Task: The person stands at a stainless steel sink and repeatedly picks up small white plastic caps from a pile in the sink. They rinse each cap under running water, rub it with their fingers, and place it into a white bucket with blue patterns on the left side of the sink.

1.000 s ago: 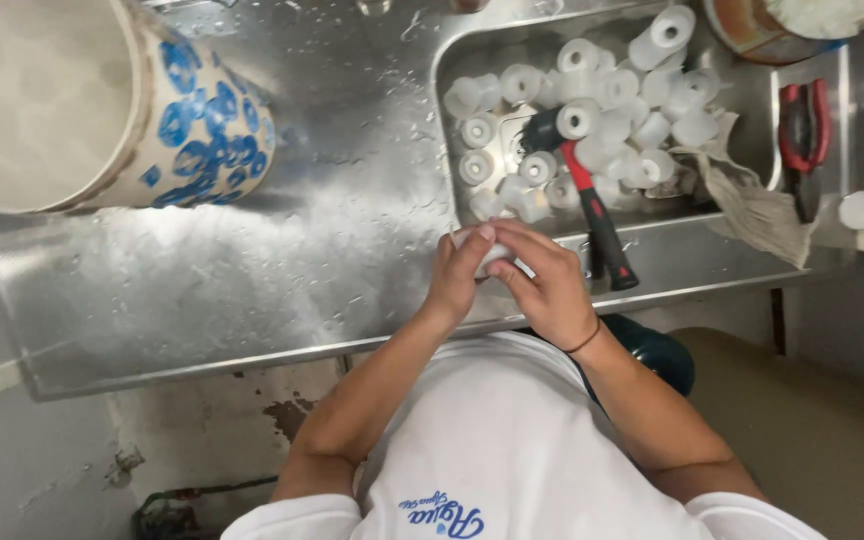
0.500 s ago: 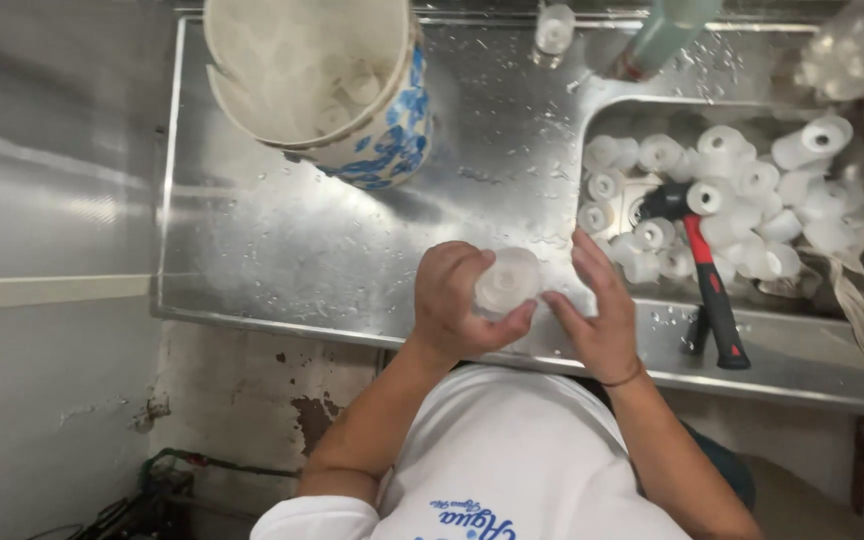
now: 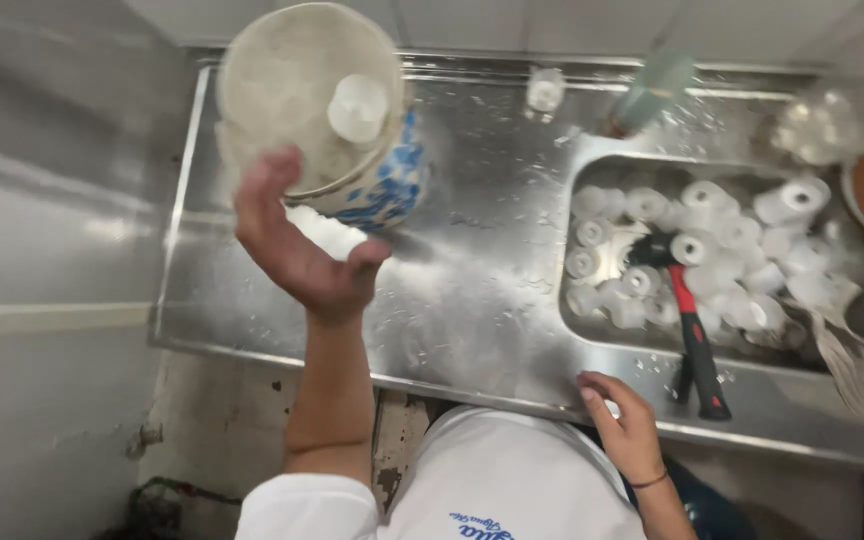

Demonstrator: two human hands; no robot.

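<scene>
1. Right hand (image 3: pixel 624 425): laid flat on the near edge of the steel surface (image 3: pixel 472 290), fingers spread, nothing held.
2. Left hand (image 3: pixel 297 250): raised, fingers apart and empty, just below the bucket (image 3: pixel 337 120).
3. Sink basin (image 3: pixel 732 265): filled with white caps (image 3: pixel 722 235); a red-handled hammer (image 3: pixel 692 320) is laid across its near rim.
4. Bucket: white with blue print, white pieces inside; one white cap (image 3: pixel 357 107) is seen at its mouth.

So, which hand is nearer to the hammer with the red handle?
The right hand. It rests on the counter's front edge just left of the hammer. The left hand is far off, raised by the bucket.
</scene>
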